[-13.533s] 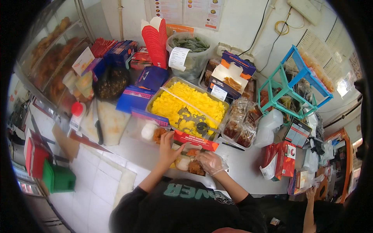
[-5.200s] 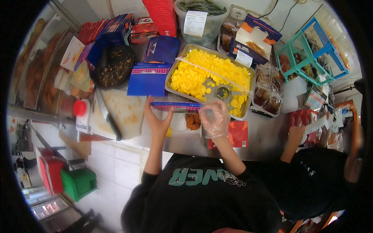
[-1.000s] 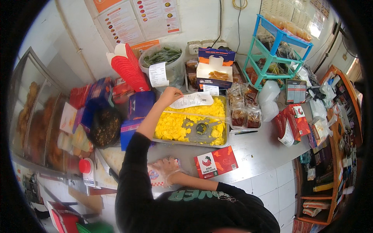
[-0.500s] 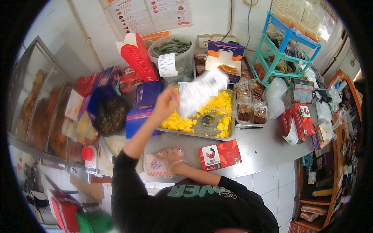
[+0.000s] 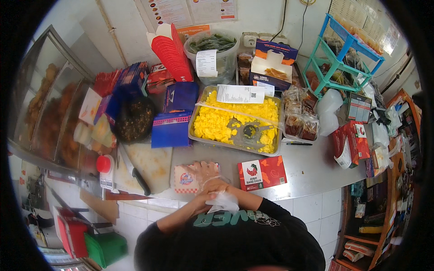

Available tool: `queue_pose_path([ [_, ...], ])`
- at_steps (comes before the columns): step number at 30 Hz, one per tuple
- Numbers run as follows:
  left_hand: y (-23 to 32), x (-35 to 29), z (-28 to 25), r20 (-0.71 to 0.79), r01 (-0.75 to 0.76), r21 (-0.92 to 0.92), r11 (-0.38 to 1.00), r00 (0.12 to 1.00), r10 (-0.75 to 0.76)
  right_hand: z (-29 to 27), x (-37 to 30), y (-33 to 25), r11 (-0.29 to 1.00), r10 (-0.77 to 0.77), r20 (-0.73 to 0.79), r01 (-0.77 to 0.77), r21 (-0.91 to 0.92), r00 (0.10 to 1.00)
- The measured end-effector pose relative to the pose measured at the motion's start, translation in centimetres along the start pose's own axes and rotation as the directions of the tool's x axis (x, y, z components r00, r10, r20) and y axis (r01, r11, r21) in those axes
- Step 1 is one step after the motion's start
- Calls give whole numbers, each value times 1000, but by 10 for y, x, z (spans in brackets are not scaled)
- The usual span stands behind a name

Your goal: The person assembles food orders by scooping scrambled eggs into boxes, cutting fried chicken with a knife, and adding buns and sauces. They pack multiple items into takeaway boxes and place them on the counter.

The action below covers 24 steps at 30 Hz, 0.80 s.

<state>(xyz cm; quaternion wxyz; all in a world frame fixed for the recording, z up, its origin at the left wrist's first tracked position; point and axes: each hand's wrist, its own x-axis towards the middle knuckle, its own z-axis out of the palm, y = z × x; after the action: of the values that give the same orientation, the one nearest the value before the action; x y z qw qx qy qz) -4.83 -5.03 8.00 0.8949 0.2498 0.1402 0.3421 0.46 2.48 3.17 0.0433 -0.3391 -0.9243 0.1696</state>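
My right hand (image 5: 201,172), in a clear plastic glove, reaches over a small folded paper pack (image 5: 184,179) with a red checkered edge, fingers spread. Bare, my left hand (image 5: 205,201) is closed at the right wrist, against bunched clear plastic (image 5: 224,202) that looks like glove material; its fingertips are partly hidden. Beside the paper pack lies a red and white food box (image 5: 262,173). A printed receipt (image 5: 239,94) rests across the far edge of a metal tray (image 5: 212,141) filled with yellow scrambled egg (image 5: 214,118). A round metal scoop (image 5: 249,132) sits in the egg.
At left, a knife (image 5: 134,172) lies on a cutting board (image 5: 158,170), beside a red-lidded jar (image 5: 105,170) and a dark bowl (image 5: 134,119). Blue boxes (image 5: 172,130), a tub of green leaves (image 5: 212,63) and bagged food (image 5: 300,113) surround the tray.
My left hand has let go of the receipt, which now lies on the tray's far edge, and has come back to my right wrist. The right hand stays at the paper pack.
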Motion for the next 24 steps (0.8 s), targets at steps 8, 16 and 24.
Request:
queue_pose_path([
  [8,10,-38,15,-128,-21,572,820,985,114,-25,7,-6,992,57,292,-87,89,955],
  [16,-1,-38,-61,-747,-557,247,793,411,522,-41,0,-6,998,17,241,-31,55,970],
  [24,208,-43,-155,40,600,800,-28,-7,999,-51,1,-8,1000,7,325,-16,25,946],
])
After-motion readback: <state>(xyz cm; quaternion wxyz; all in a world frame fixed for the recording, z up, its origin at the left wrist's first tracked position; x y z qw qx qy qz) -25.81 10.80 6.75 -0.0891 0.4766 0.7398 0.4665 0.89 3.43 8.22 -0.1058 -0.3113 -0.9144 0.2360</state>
